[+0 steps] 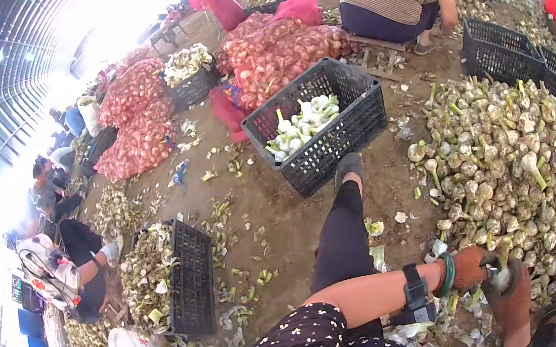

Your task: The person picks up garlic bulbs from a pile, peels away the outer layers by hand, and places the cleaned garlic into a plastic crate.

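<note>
Pale, papery garlic (502,277) is held at the lower right of the view, at the near edge of a large heap of garlic bulbs (515,169) piled on the dirt floor (275,196). The bulb is judged light and firm, its loose skin likely to flake and its stalk stiff enough to serve as a handle; a hold around the body of the bulb, or low on the stalk, would seem surest. It is gripped by the left hand (474,265), whose fingers are closed about it, while the forearm is stretched out across the lap with a dark wrist strap (415,292) and a green bangle (448,274) worn just behind the hand. The right hand (513,306) is brought up from below, close against the bulb; whether its fingers are closed on anything cannot be told, as they are partly hidden. One leg in dark trousers (341,236) is extended toward a black crate (318,125) holding trimmed white bulbs. A second crate (189,278) lies tipped to the left among husks. Red mesh sacks (272,55) are stacked farther off, and other people are seated at work around them.
</note>
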